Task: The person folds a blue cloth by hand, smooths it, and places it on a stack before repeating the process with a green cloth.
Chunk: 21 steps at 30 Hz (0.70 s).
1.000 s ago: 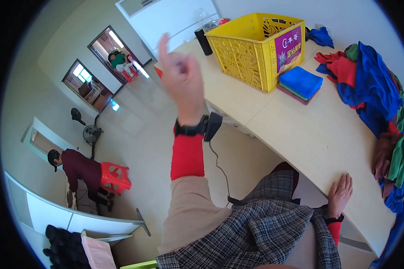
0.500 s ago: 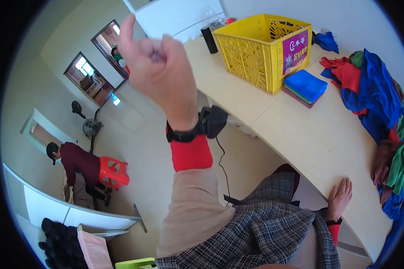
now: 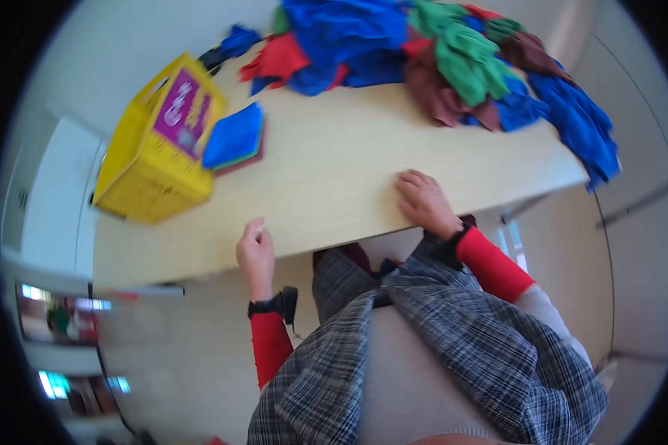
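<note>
Just over the table's near edge is my left hand (image 3: 255,252), its fingers loosely curled with nothing visible in them. My right hand (image 3: 424,200) rests on the pale wooden table (image 3: 326,174) near its front edge, fingers stretched out and slightly bent, holding nothing. Between the left hand and the far side lies a small stack of folded cloths (image 3: 235,139), blue on top with green and brown beneath. A heap of loose cloths (image 3: 349,41) in blue, red, green and brown spreads along the back, beyond both hands.
A yellow plastic crate (image 3: 156,174) with a purple label stands at the table's left, beside the folded stack. Some blue cloths (image 3: 590,137) hang over the right end. White cabinet panels (image 3: 642,163) rise on the right. Doorways (image 3: 59,315) show far left.
My view has swung right to face the table. The raised left hand has come down to the near edge. My right hand still rests on the table. The person on the left has left view.
</note>
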Motion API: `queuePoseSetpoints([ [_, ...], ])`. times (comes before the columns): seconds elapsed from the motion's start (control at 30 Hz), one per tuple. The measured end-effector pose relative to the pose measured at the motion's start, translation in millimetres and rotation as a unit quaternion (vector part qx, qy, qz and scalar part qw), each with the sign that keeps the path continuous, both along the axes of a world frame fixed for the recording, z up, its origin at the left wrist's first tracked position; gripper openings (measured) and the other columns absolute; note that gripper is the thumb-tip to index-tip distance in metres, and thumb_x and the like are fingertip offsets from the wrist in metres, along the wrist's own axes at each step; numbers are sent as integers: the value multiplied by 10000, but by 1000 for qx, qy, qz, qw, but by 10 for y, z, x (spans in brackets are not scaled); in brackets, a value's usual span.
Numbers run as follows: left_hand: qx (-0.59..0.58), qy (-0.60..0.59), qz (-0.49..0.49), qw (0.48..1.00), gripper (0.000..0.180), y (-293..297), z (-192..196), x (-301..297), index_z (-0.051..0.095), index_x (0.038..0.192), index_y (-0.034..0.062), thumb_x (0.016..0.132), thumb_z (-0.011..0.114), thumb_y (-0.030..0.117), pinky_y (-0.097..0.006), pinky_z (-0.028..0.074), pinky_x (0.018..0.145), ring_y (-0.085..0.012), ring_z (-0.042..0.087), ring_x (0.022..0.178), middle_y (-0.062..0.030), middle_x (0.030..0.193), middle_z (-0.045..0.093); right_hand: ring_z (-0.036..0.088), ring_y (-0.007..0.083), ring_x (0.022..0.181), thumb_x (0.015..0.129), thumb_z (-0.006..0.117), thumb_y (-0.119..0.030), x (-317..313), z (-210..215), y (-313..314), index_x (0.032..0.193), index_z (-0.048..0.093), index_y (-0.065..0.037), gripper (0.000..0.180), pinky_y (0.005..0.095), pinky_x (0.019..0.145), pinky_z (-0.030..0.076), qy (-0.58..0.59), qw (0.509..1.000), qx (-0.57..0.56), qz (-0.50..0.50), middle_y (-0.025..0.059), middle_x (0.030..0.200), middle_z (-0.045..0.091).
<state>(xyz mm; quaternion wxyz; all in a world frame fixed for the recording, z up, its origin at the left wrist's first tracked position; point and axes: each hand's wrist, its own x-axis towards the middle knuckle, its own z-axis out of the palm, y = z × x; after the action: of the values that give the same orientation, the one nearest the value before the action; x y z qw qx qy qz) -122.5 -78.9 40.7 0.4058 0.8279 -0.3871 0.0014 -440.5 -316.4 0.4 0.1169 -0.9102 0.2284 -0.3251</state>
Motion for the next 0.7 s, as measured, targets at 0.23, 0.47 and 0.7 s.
queuePoseSetpoints([
  [0.23,10,-40,-175,984,175,-771,-562,-786,708,1069,49,908,643,74,-331,502,645,-201,612,667,-111,761,643,705,335,846,904,672,-204,-621,349,-921,1020,721,-46,202,410,741,555,-110,969,134,-178,152,929,736],
  [0.47,-50,-175,-157,971,86,-884,-647,-930,693,968,57,905,635,50,-397,532,668,-320,666,757,-120,881,684,679,325,938,854,721,-221,-706,952,-2040,1043,685,-75,242,425,774,538,-148,938,-30,-312,116,1012,705],
  [0.7,-39,-145,-130,980,91,-878,-628,-925,678,967,68,889,638,42,-400,520,642,-324,655,737,-116,860,666,584,339,1083,809,725,-234,-261,1295,-2642,1059,660,-120,282,440,868,487,-132,900,-163,-382,90,1116,623],
])
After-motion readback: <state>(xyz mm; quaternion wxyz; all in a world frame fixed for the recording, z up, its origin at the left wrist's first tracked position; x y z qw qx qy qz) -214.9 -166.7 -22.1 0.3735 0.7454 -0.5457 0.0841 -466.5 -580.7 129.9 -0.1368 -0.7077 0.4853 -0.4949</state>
